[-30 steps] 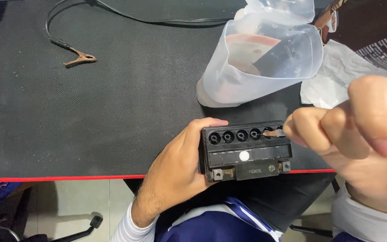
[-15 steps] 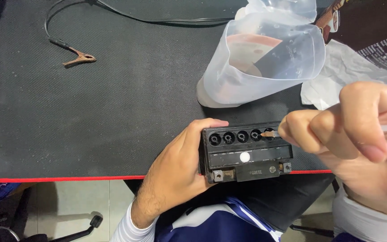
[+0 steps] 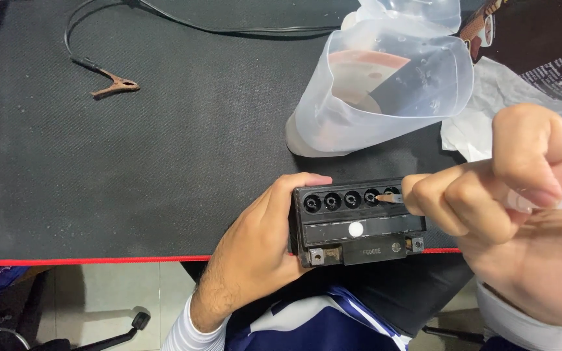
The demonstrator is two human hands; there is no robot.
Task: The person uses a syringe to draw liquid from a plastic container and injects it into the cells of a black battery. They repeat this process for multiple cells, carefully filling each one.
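A small black battery [image 3: 358,229] with a row of round open cell holes on top rests at the near edge of the black mat. My left hand [image 3: 255,250] grips its left end, thumb across the top corner. My right hand [image 3: 521,208] is closed around a thin clear syringe-like tool [image 3: 554,204]; its dark tip [image 3: 385,197] points into a hole near the right end of the row. The tool's far end leaves the frame at the right.
A cut clear plastic jug [image 3: 385,91] stands just behind the battery. White plastic wrap [image 3: 489,117] lies to its right. A rusty crocodile clip [image 3: 115,86] on a black cable lies far left. The mat's red front edge [image 3: 99,261] runs along the desk.
My right hand has shifted slightly left and down, bringing the tool's tip closer into the hole row. The left hand and battery have stayed still.
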